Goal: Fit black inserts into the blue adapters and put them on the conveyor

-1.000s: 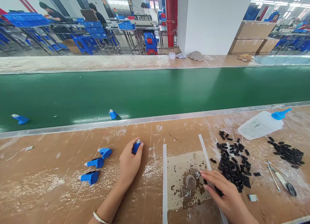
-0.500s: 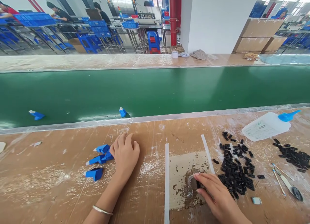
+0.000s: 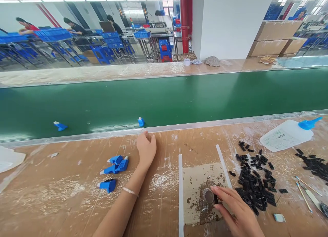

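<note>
My left hand (image 3: 146, 149) is over the cardboard-covered table near the belt edge, its fingers curled and mostly hidden behind the hand. To its left lie several blue plastic pieces (image 3: 108, 185) with pale tips. My right hand (image 3: 234, 208) pinches a small black piece (image 3: 216, 198) between thumb and fingers. That piece is beside a small round clear container (image 3: 208, 195), which stands on a stained beige sheet (image 3: 197, 172) held by white tape strips. Right of the sheet is a pile of small black parts (image 3: 253, 185).
A green conveyor belt (image 3: 164, 100) crosses behind the table, with blue pieces (image 3: 141, 122) on it. A white bottle with a blue nozzle (image 3: 287, 135), cotton swabs (image 3: 304, 197) and more black parts (image 3: 314, 165) lie at right. People sit at far benches.
My left hand has moved away from the blue pieces, up and right toward the belt. The view has shifted left. My right hand stays beside the round container.
</note>
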Demonstrator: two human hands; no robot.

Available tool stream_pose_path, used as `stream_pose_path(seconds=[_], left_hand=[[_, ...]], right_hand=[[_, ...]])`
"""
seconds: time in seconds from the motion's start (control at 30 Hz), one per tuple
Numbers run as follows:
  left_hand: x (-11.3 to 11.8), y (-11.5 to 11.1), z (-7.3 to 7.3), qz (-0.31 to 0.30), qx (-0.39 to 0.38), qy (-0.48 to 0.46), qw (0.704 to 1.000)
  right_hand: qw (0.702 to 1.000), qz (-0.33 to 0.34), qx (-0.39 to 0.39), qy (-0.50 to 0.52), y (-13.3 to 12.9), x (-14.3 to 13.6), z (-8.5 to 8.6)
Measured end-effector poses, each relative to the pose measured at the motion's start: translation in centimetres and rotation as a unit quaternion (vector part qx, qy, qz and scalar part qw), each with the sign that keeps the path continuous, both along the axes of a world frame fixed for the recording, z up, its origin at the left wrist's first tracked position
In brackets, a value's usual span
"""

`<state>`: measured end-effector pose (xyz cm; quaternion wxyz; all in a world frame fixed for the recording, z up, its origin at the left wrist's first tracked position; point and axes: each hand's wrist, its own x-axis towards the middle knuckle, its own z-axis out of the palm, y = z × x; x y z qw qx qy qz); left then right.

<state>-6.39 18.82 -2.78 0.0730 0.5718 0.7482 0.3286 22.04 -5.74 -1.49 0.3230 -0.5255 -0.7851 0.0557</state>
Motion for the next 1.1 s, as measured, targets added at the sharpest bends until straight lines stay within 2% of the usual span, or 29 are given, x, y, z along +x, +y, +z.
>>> stream_pose_path(seconds=[0.17,0.3,0.37,0.43,0.53,0.63,0.67,0.73,0.8,0.83,0.87,0.93,1.1], left_hand=[[0.2,6.0,1.0,0.120,-0.009,-0.058,0.991],[0.1,8.0,2.0,0.122,-0.033,-0.144,0.982],[0.4,7.8,2.6,0.096,-0.032,-0.196,0.975],[1.3,6.3,3.1,0.051,-0.025,-0.254,0.966],[4.3,1.2,3.6,-0.050,-0.048,-0.358,0.931],[8.3,-6.5,4.0,-0.159,-0.134,-0.462,0.862],[9.5,-9.1,4.2,-0.199,-0.171,-0.503,0.824],[11.3,-13.7,4.8,-0.275,-0.299,-0.640,0.652],[12.4,-16.8,5.4,-0.297,-0.350,-0.705,0.541],[12.6,-17.7,5.6,-0.304,-0.358,-0.721,0.509],[12.7,-18.4,5.8,-0.314,-0.359,-0.730,0.490],[12.7,-18.9,5.8,-0.341,-0.354,-0.734,0.468],[12.4,-18.7,5.0,-0.388,-0.334,-0.728,0.456]], right_hand=[[0.996,-0.017,0.005,0.087,0.1,0.2,0.8],[0.977,-0.021,-0.051,0.204,-0.3,0.5,1.2],[0.952,-0.019,-0.090,0.291,-0.6,0.4,1.0],[0.919,-0.027,-0.102,0.379,-0.9,0.1,0.9],[0.876,-0.059,-0.115,0.464,-1.4,-0.1,1.0],[0.869,-0.056,-0.129,0.474,-1.8,0.5,1.7],[0.875,-0.046,-0.126,0.466,-1.9,0.9,2.0],[0.888,-0.029,-0.117,0.445,-2.2,1.7,2.6],[0.893,-0.022,-0.104,0.437,-2.3,2.1,3.2],[0.893,-0.022,-0.098,0.438,-2.3,2.1,3.4],[0.893,-0.018,-0.093,0.440,-2.3,1.9,3.7],[0.893,-0.007,-0.086,0.442,-2.1,1.4,4.1],[0.897,0.015,-0.044,0.440,-1.2,0.1,5.0]])
